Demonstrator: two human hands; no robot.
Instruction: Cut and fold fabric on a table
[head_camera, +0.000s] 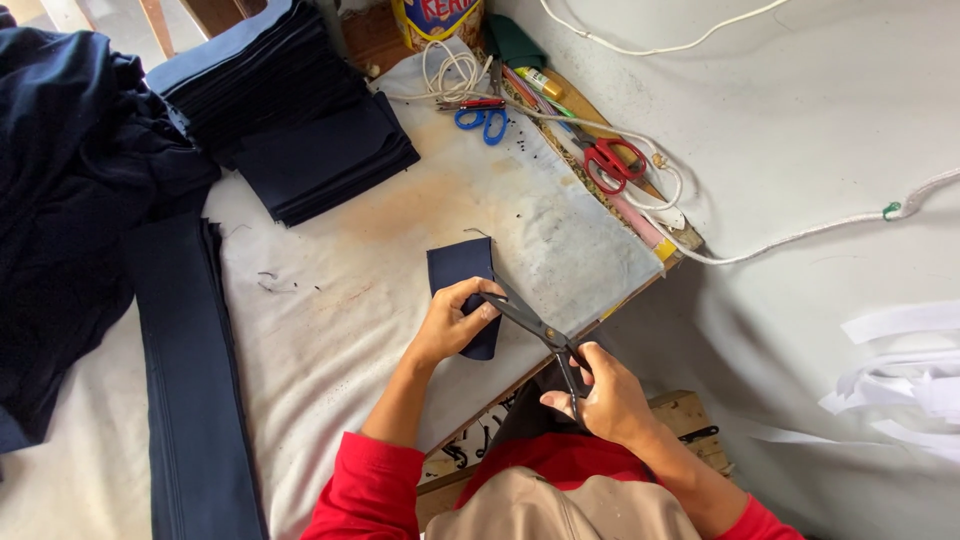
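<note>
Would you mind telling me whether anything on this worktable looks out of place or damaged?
The cover bears a brown stain, with thread scraps lying loose. Red scissors sit tangled in white cord. The left hand holding cloth and the right hand with black shears look normal.

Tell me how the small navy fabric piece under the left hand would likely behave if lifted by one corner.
The navy fabric piece looks thin and lies flat on the padded table, so it would probably droop, not hold shape. It seems light for its size. The left hand pins it while the black scissors cut, suggesting it shifts easily.
</note>
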